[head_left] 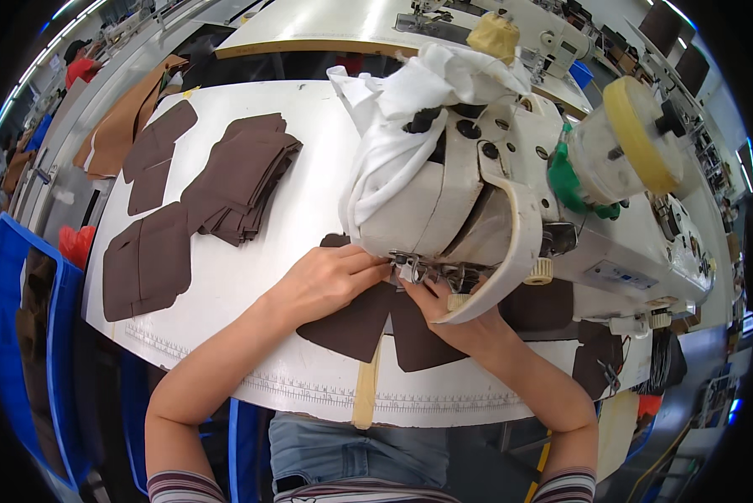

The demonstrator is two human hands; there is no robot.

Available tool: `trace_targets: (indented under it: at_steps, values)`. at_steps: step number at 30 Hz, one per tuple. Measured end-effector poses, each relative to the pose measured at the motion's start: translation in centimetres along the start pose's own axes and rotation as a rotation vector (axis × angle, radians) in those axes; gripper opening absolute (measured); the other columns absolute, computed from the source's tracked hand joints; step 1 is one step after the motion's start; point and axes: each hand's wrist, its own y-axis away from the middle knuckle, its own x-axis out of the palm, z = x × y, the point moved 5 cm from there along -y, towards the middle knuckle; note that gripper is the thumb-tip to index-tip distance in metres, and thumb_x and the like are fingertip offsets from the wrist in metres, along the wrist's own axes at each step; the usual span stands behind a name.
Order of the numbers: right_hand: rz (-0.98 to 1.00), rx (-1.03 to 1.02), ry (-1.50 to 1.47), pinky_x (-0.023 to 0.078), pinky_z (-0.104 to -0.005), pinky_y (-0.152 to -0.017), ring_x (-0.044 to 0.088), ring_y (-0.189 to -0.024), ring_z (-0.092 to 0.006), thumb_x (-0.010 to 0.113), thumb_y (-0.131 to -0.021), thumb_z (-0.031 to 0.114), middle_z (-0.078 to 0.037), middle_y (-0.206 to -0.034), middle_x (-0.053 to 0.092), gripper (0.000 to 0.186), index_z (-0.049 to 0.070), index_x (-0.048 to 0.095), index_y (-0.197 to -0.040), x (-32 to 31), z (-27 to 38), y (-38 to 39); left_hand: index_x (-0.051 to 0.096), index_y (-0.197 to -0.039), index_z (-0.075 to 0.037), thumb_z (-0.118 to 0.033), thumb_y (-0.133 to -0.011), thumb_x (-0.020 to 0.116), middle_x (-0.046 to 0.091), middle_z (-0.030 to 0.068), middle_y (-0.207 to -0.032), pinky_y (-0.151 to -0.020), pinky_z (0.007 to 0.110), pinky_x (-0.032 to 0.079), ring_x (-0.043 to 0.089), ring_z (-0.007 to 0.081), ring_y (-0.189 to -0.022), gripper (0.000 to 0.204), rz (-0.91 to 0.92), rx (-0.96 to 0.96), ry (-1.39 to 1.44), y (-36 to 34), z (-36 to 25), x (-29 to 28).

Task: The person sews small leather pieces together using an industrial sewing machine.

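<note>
My left hand has its fingers closed on a dark brown fabric piece at the presser foot of a white sewing machine. My right hand, partly hidden by the machine's guard, has its fingertips pinched on the fabric by the foot, with another brown panel beneath it. White cloth drapes over the machine head. Left of the machine lie a fanned stack of brown pieces and looser brown panels.
The white worktable has a printed ruler along its front edge. A blue bin stands left, near brown sheets. Another table with machines is behind. Dark pieces and small snips lie right. A person in red is far back left.
</note>
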Motion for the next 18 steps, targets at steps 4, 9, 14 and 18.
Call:
trace_targets:
  at_steps: [4, 9, 14, 18]
  values:
    - [0.003, -0.074, -0.090, 0.051, -0.0352, -0.065, 0.063, -0.076, -0.0209, 0.069, -0.077, 0.009, -0.003, -0.079, 0.065, 0.024, 0.010, 0.070, -0.101, -1.1, 0.0, -0.7, 0.067, -0.096, -0.002, -0.006, -0.076, 0.063, 0.066, 0.0043, -0.098, -0.067, 0.030, 0.056, 0.065, 0.0189, -0.087, 0.021, 0.019, -0.066, -0.021, 0.1, 0.3, 0.4]
    - [0.429, -0.090, -0.404, 0.050, -0.0401, -0.087, 0.061, -0.101, -0.0291, 0.069, -0.077, 0.013, -0.015, -0.103, 0.064, 0.035, 0.004, 0.065, -0.111, -4.6, -0.1, 0.4, 0.067, -0.100, -0.002, -0.004, -0.076, 0.063, 0.067, 0.0049, -0.094, -0.065, 0.032, 0.055, 0.065, 0.0219, -0.085, 0.024, -0.017, -0.126, 0.030, 0.1, 0.7, 0.4]
    - [0.579, -0.120, -0.469, 0.048, -0.0433, -0.099, 0.053, -0.122, -0.0378, 0.068, -0.077, 0.016, -0.027, -0.129, 0.054, 0.052, -0.002, 0.055, -0.125, -5.3, 0.5, 2.3, 0.067, -0.100, -0.003, 0.002, -0.070, 0.065, 0.067, 0.0079, -0.090, -0.065, 0.035, 0.054, 0.065, 0.0246, -0.080, 0.030, 0.142, -0.163, 0.015, 1.0, 1.1, 1.4]
    - [0.418, -0.206, -0.220, 0.053, -0.0352, -0.089, 0.061, -0.112, -0.0346, 0.064, -0.080, 0.009, -0.025, -0.123, 0.060, 0.046, -0.006, 0.055, -0.122, -4.5, 1.1, 2.8, 0.072, -0.098, -0.011, -0.003, -0.078, 0.071, 0.064, 0.0093, -0.080, -0.058, 0.037, 0.051, 0.063, 0.0282, -0.069, 0.022, 0.135, -0.244, -0.019, 1.2, 1.7, 1.5]
